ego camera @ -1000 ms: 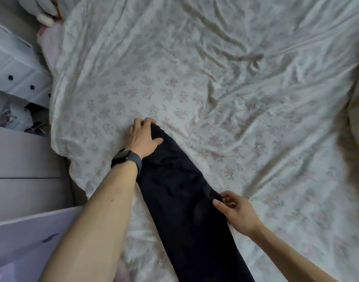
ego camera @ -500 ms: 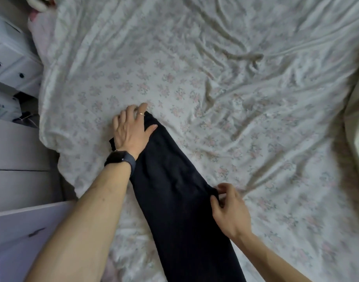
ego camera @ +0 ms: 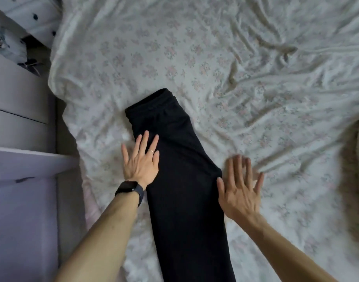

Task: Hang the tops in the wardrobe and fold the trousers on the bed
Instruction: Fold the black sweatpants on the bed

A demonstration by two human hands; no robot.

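We see the black trousers [ego camera: 180,180] lying in one long narrow strip on the flowered bed sheet [ego camera: 215,58], with the waistband [ego camera: 154,102] at the far end. The left hand [ego camera: 141,161], a dark watch [ego camera: 129,189] on its wrist, lies flat across the trousers' left edge with its fingers straight and spread, gripping nothing. The right hand [ego camera: 238,192], blurred, lies released and splayed on the sheet just beside their right edge.
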